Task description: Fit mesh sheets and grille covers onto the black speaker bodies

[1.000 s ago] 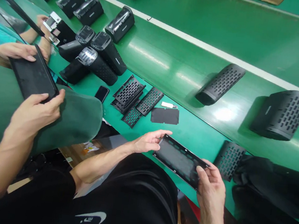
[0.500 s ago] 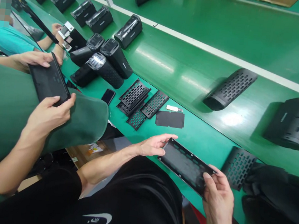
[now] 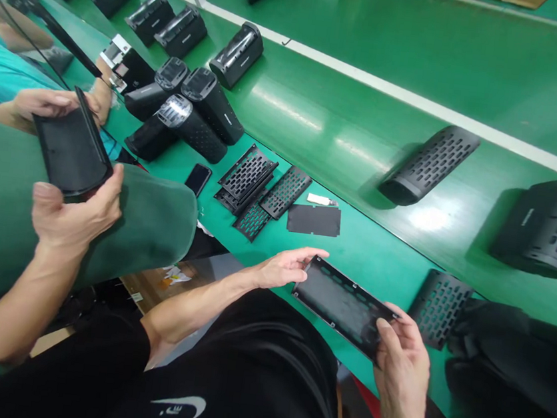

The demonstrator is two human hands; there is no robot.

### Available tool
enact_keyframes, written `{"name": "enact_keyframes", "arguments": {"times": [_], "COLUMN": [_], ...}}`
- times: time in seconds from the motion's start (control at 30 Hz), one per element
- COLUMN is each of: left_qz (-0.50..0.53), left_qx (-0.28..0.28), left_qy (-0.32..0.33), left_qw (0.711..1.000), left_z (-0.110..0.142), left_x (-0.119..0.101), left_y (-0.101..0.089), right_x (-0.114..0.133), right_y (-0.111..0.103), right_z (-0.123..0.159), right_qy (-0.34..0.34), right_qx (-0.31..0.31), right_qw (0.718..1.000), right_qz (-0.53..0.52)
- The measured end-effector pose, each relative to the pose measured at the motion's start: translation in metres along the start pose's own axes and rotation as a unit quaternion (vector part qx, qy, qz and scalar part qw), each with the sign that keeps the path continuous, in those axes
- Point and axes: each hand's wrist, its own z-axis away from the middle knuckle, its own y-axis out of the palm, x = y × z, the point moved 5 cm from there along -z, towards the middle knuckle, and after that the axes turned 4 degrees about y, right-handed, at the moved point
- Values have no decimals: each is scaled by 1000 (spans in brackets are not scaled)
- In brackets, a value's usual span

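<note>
Between my two hands is a black speaker grille panel, its hollow inner side facing up and a dark sheet lying over most of its slots. My left hand grips the far left end, thumb on the near edge. At the right end my right hand pinches it, thumb on top and fingers beneath. Beyond the panel, a flat black mesh sheet lies on the green bench next to a small white tube. Several slotted grille panels are stacked to the left of these.
A co-worker's hands hold a similar black panel at the left. Black speaker housings stand in a cluster; others sit on the green conveyor. A phone lies near the stack. Black cloth and another grille are at right.
The co-worker's panel has tilted, and their near hand has opened beneath its end. My hands keep the same hold on my panel; the whole view has shifted slightly.
</note>
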Motion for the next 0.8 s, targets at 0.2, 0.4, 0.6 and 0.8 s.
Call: {"name": "enact_keyframes", "arguments": {"times": [0.2,0.4,0.6,0.8], "left_qz": [-19,-29,-18,44], "left_qx": [62,48,47,127], "left_qy": [7,-46,-67,-7], "left_qw": [998,997,997,991], "left_z": [-9,-4,-4,-13], "left_x": [2,4,8,17], "left_y": [-9,-10,-12,-5], "right_x": [-2,-3,-3,-2], "right_y": [2,3,5,6], "right_z": [-3,-6,-3,-5], "right_qy": [-3,-5,16,-6], "right_qx": [-10,-4,-6,5], "right_qw": [1000,1000,1000,1000], "right_qz": [-7,-5,-18,-9]}}
